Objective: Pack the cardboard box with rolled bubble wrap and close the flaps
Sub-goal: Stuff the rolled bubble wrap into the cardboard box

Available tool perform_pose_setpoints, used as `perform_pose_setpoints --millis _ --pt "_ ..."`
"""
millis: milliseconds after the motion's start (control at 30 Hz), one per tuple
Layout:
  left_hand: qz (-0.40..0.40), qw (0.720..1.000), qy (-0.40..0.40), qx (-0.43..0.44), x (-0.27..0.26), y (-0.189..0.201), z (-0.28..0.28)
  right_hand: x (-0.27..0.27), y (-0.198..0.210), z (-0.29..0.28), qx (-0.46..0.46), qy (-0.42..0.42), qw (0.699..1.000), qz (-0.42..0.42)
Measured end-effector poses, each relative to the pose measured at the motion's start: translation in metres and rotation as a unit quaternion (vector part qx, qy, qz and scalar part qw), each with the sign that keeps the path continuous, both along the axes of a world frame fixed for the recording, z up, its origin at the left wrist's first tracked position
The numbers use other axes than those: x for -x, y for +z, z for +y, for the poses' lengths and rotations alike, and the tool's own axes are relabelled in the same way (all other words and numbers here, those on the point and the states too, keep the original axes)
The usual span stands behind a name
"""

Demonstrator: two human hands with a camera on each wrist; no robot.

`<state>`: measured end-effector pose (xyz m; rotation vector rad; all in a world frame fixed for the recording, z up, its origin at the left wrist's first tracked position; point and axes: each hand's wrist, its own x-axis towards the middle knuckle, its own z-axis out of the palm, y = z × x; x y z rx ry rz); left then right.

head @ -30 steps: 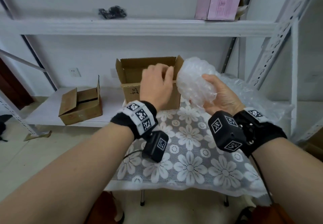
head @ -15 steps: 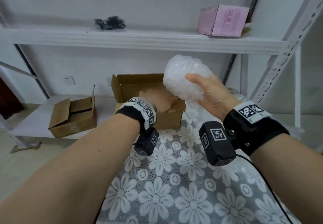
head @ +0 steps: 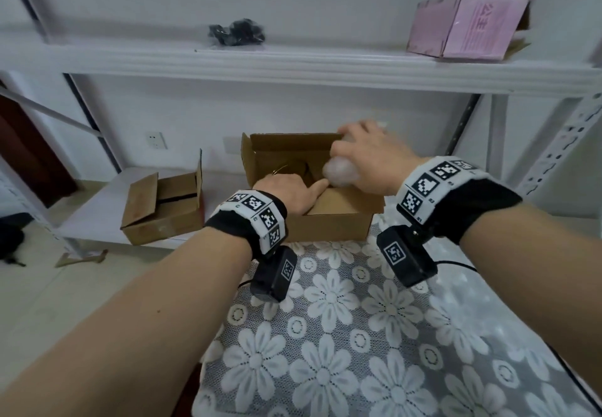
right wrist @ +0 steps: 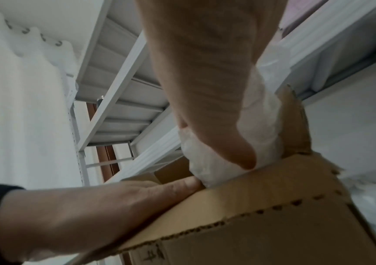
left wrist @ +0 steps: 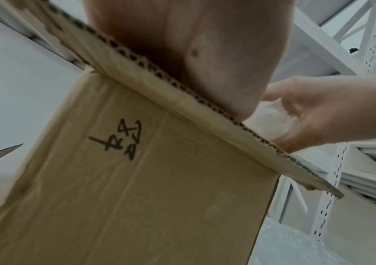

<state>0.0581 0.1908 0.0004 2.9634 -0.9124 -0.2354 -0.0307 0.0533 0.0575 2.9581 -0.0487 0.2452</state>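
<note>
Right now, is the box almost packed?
Not yet. The bubble wrap roll is rolled up. The right hand grips it and pushes it into the open cardboard box, while the left hand presses the near flap down. Seating the roll and closing the flaps are left.

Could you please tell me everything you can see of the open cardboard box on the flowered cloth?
The cardboard box is plain brown corrugated board, with black handwriting on its near wall. It stands upright on the flowered cloth, top open, far flaps raised. The left hand presses the near flap down and outward, while the right hand pushes a bubble wrap roll into the opening.
</note>
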Motion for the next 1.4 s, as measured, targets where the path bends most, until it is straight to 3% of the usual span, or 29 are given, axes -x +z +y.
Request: perform_pose_setpoints --millis 233,333,433,500,600,733,1067,1233,1333,1400 --pt "0.023 0.995 -0.068 0.065 -0.007 -0.013 -0.011 -0.019 -0.009 0.006 0.083 0.014 0.987 0.136" --pt "0.018 0.995 -0.059 0.076 -0.009 -0.016 -0.013 -0.020 -0.015 0.006 -0.026 -0.017 0.986 0.163" --pt "0.017 0.995 -0.074 0.060 -0.009 -0.016 -0.014 -0.012 -0.012 0.007 -0.189 -0.056 0.976 0.094" --pt "0.004 0.996 -0.079 0.041 -0.008 -0.014 -0.017 -0.012 -0.015 0.004 -0.139 -0.068 0.987 0.036" --pt "-0.013 0.996 -0.087 0.016 -0.004 -0.009 -0.020 -0.017 -0.027 -0.002 -0.052 -0.090 0.994 0.033" --pt "0.020 0.995 -0.095 0.013 0.005 0.003 -0.019 -0.018 -0.034 -0.003 -0.085 -0.071 0.990 0.088" --pt "0.047 0.988 -0.145 -0.001 0.002 0.004 -0.024 -0.027 -0.026 0.003 -0.145 -0.142 0.961 0.190" --pt "0.070 0.990 -0.120 0.013 -0.003 0.002 -0.025 -0.018 -0.027 0.005 -0.189 -0.135 0.963 0.135" --pt "0.035 0.991 -0.118 0.053 0.007 0.007 -0.026 -0.008 -0.030 0.007 -0.112 -0.105 0.987 0.038" --pt "0.014 0.991 -0.108 0.082 0.015 0.009 -0.026 -0.003 -0.033 0.008 -0.109 -0.103 0.988 0.039"
